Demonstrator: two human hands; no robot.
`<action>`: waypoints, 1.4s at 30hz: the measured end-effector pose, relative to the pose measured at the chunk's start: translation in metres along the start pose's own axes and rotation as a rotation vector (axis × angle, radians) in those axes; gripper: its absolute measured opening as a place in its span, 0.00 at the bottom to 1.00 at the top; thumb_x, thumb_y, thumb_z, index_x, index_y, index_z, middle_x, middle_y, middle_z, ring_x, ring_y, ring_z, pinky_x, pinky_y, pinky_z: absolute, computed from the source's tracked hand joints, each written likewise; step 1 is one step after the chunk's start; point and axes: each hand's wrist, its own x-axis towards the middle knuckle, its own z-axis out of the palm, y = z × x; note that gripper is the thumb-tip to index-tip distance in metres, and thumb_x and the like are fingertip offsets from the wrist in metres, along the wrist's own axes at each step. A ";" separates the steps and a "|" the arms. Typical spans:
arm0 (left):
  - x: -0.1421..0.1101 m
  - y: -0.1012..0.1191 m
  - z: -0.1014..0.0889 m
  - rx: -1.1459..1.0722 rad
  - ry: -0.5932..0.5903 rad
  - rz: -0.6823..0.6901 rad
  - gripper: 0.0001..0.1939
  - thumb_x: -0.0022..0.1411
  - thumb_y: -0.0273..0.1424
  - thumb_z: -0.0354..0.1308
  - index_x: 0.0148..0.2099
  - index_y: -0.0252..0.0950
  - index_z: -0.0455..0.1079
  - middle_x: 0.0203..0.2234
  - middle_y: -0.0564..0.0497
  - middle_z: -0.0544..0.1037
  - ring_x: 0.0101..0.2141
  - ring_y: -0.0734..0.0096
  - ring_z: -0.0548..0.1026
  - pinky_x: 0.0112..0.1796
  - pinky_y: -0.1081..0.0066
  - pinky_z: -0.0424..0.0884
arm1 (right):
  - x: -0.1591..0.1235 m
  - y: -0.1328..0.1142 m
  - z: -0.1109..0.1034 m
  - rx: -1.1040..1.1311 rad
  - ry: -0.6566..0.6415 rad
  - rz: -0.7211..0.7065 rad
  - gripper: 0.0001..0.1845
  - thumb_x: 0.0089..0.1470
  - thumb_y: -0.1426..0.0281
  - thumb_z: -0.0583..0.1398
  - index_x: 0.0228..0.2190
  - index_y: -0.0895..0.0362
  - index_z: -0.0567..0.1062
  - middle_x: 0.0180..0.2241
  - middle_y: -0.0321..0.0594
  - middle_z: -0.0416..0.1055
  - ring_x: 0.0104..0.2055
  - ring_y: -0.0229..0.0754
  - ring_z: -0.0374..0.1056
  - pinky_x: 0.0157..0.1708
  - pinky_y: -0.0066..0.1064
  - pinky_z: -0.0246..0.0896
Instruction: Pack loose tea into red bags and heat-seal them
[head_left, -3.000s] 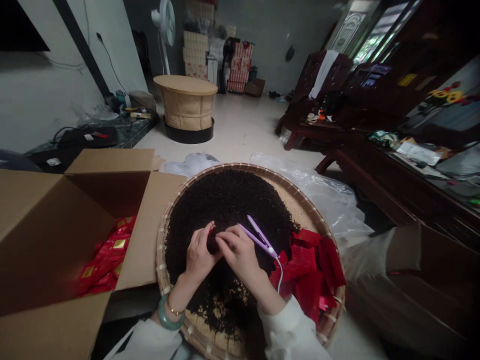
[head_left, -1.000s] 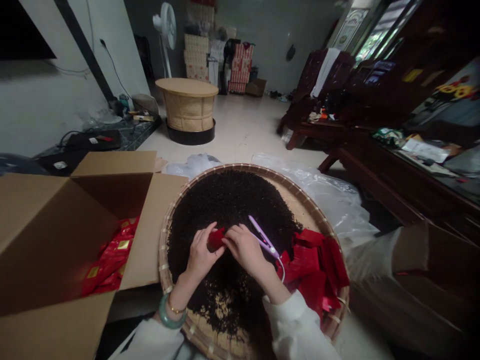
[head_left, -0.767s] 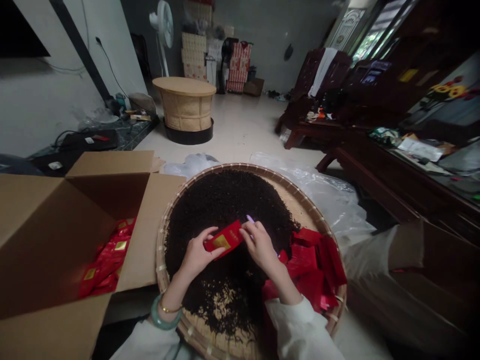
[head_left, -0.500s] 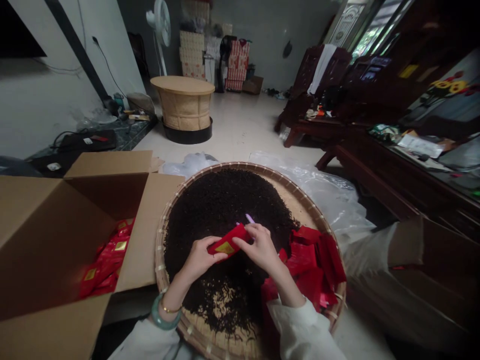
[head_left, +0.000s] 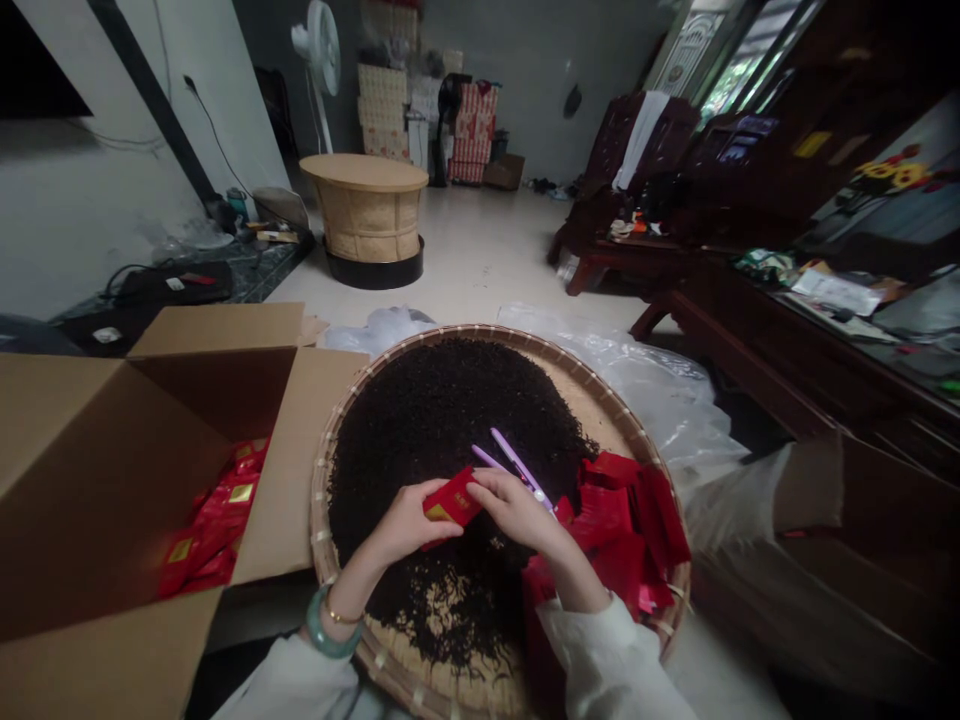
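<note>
Head view is looking down on both hands meeting over a round woven tray (head_left: 637, 440) heaped with dark loose tea leaves (head_left: 450, 410). The left hand (head_left: 409, 520) is pinching a small red packet (head_left: 452, 500) from below, fingers closed on its lower edge. The right hand (head_left: 517, 508) is gripping the packet's upper end with its fingertips while also holding a purple clamp-like sealer (head_left: 514, 465), its two arms standing apart and pointing away over the leaves. Judging by this, the packet is being readied for closing; next the mouth of it needs lining up flat between those arms. A pile of empty red packets (head_left: 630, 520) is lying on the tray's right side, and an open cardboard box (head_left: 112, 470) at left is holding filled red packets (head_left: 217, 520). Whether the held packet's mouth is open is too small to tell; the sealer's cord is hiding behind the wrist.
</note>
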 end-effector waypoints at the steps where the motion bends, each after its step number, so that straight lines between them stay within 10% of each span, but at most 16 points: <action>1: 0.000 0.001 0.000 0.022 -0.010 -0.005 0.23 0.40 0.30 0.68 0.43 0.33 0.75 0.33 0.51 0.79 0.33 0.65 0.74 0.37 0.70 0.68 | -0.001 -0.001 0.001 0.034 -0.014 0.017 0.14 0.60 0.66 0.53 0.26 0.56 0.73 0.27 0.35 0.72 0.29 0.39 0.68 0.31 0.29 0.64; 11: -0.001 0.003 0.000 -0.001 0.008 -0.047 0.18 0.40 0.31 0.66 0.37 0.31 0.75 0.24 0.55 0.75 0.24 0.74 0.66 0.26 0.76 0.61 | -0.003 -0.009 0.000 -0.327 0.100 -0.025 0.03 0.50 0.71 0.64 0.31 0.54 0.79 0.31 0.38 0.75 0.43 0.47 0.68 0.46 0.42 0.58; 21: 0.001 -0.007 0.005 0.079 -0.024 -0.022 0.16 0.40 0.30 0.67 0.35 0.31 0.73 0.25 0.56 0.74 0.26 0.74 0.66 0.27 0.76 0.61 | 0.002 -0.002 0.009 -0.400 -0.011 -0.100 0.16 0.57 0.68 0.59 0.18 0.57 0.72 0.21 0.32 0.65 0.31 0.38 0.63 0.39 0.34 0.56; 31: 0.000 -0.001 0.002 -0.389 -0.151 -0.170 0.26 0.53 0.51 0.58 0.41 0.31 0.70 0.28 0.50 0.77 0.28 0.67 0.75 0.29 0.72 0.67 | 0.011 0.001 0.005 -0.335 0.046 0.006 0.21 0.54 0.73 0.59 0.13 0.56 0.63 0.14 0.27 0.55 0.20 0.34 0.54 0.27 0.28 0.48; 42: -0.002 0.004 0.002 -0.464 -0.183 -0.235 0.22 0.42 0.36 0.70 0.38 0.32 0.68 0.26 0.52 0.78 0.27 0.66 0.77 0.31 0.69 0.71 | 0.014 0.006 0.013 -0.341 0.153 -0.063 0.12 0.53 0.70 0.62 0.19 0.56 0.73 0.19 0.31 0.68 0.27 0.37 0.64 0.38 0.33 0.56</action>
